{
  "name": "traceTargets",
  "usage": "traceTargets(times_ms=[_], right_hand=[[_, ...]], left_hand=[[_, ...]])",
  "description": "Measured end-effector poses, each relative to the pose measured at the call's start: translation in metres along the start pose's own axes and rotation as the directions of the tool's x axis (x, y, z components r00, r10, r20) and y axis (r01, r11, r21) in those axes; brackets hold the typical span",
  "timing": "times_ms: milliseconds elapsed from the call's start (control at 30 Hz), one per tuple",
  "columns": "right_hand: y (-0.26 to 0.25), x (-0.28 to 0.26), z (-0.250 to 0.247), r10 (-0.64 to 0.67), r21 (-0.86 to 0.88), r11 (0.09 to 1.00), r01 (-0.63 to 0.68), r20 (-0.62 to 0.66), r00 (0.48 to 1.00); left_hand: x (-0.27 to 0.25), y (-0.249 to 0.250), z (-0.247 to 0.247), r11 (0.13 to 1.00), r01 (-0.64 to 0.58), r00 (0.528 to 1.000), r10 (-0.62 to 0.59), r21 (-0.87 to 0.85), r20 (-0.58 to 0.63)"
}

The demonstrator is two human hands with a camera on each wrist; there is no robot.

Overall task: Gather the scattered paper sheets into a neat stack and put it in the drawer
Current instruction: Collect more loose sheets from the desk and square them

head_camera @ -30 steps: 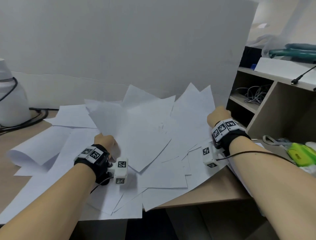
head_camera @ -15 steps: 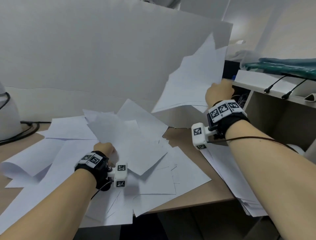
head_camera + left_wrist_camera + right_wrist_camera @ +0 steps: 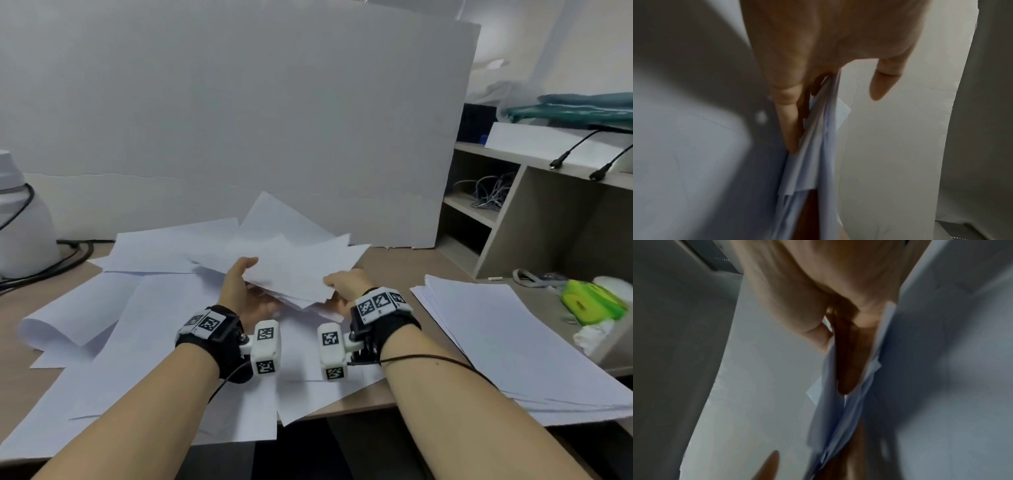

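Observation:
White paper sheets lie scattered over the wooden desk (image 3: 387,270). Both hands hold a loose bundle of sheets (image 3: 298,270) just above the pile, at the middle. My left hand (image 3: 245,291) grips its left edge, fingers (image 3: 789,121) under the bundle of sheets (image 3: 818,154) and thumb on top. My right hand (image 3: 346,286) grips the right edge, the bundle (image 3: 838,418) running between thumb and fingers (image 3: 849,361). A flatter stack of sheets (image 3: 513,342) lies at the desk's right end. Loose sheets (image 3: 137,308) cover the left half. No drawer is in view.
A large white board (image 3: 239,120) stands upright behind the desk. A white appliance (image 3: 20,222) with black cables (image 3: 68,257) sits at the far left. An open shelf unit (image 3: 548,212) with cables stands to the right, and a green object (image 3: 589,301) lies beside the stack.
My right hand came down from high on the right to the middle. My left hand rose off the pile. Both now hold one bundle between them.

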State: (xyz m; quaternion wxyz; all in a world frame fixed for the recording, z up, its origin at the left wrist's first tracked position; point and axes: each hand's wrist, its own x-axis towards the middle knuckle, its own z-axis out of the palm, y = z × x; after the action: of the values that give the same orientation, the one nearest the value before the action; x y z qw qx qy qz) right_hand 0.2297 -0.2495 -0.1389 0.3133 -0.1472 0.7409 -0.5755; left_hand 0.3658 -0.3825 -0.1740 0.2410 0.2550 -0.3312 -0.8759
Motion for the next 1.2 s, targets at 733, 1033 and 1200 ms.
traceTargets(times_ms=[733,1033,1200], right_hand=[[0.010,0.007,-0.064,0.164,-0.915,0.356,-0.189,-0.138,0.977],[0.002,0.011,-0.062,0.202,-0.629,0.750,-0.204,-0.075,0.976],[-0.005,0.005,-0.050,0.188,-0.573,0.792,-0.210,-0.099,0.977]], left_hand=[[0.011,0.056,-0.086,0.705,-0.071,0.822,0.442,0.706,-0.359],[0.019,0.044,-0.105,0.832,-0.002,0.843,0.299,0.555,-0.447],[0.019,0.040,-0.106,0.825,-0.009,0.863,0.292,0.565,-0.412]])
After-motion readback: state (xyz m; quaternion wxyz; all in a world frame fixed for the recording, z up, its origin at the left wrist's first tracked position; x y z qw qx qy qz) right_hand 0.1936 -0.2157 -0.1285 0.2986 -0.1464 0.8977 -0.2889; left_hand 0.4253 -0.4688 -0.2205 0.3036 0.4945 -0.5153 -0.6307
